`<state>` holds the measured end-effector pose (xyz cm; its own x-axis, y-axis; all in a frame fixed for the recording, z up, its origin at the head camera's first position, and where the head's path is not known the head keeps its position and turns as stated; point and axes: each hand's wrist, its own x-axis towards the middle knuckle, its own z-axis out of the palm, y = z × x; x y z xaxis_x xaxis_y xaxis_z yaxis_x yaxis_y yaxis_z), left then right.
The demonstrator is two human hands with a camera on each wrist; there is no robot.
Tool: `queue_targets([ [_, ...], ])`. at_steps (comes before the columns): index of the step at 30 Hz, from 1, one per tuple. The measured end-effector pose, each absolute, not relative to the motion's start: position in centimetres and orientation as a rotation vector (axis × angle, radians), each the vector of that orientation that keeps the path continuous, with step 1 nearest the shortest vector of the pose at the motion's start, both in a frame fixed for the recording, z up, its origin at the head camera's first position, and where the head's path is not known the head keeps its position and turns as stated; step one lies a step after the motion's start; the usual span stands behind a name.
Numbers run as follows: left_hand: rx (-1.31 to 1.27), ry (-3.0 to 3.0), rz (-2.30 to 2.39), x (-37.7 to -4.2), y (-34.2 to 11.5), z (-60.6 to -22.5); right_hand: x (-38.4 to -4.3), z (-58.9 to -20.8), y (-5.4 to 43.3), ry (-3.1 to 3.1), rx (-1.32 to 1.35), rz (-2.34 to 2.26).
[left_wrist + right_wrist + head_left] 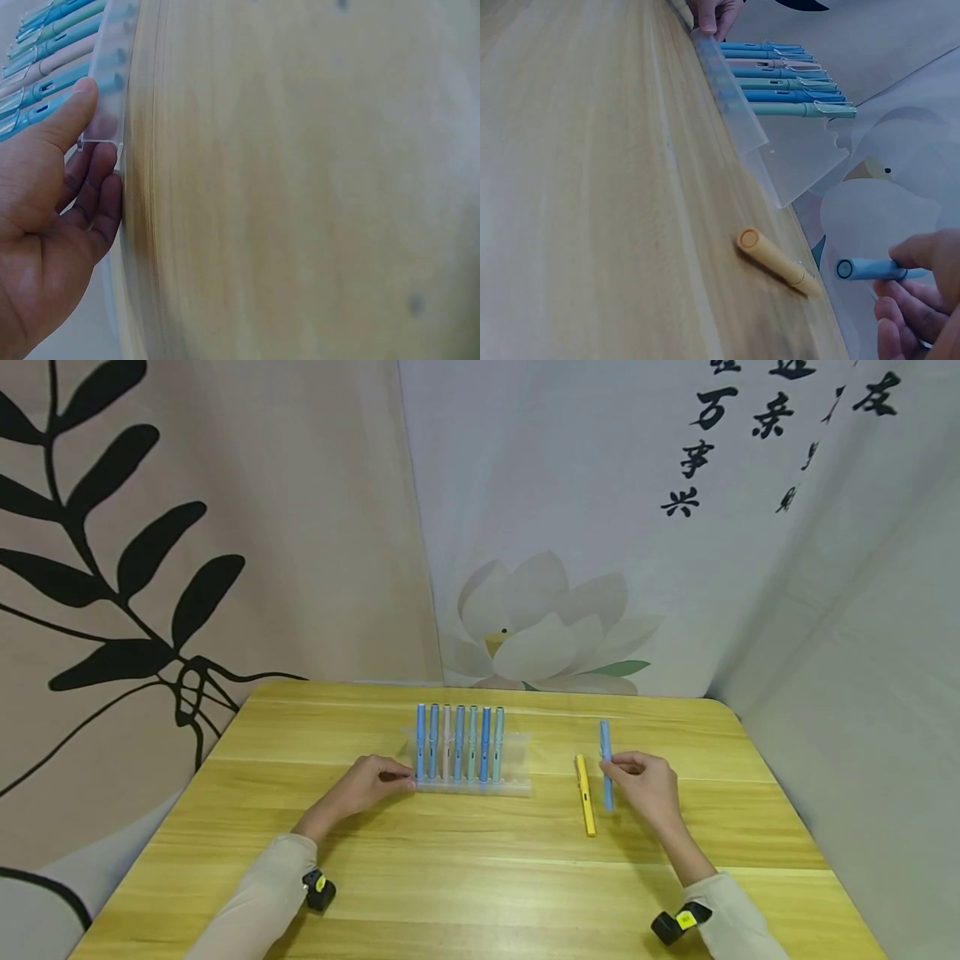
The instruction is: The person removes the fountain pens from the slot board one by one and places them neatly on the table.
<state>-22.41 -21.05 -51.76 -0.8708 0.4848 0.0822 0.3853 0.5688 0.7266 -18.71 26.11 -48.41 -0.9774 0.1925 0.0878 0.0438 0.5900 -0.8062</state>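
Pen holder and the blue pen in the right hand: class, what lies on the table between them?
A yellow pen lies flat on the table, between the pen holder and the blue pen; the head view shows it.

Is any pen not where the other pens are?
Yes. A yellow pen lies loose on the table, right of the clear pen holder. The right hand holds a blue pen.
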Motion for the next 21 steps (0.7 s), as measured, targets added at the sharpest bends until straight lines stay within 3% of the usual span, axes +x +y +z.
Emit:
queue_targets([
  [21, 0.715, 2.633, 1.201, -22.6, -21.0, -52.0, -18.1, -49.9, 26.7, -2.811, -0.254, 1.274],
])
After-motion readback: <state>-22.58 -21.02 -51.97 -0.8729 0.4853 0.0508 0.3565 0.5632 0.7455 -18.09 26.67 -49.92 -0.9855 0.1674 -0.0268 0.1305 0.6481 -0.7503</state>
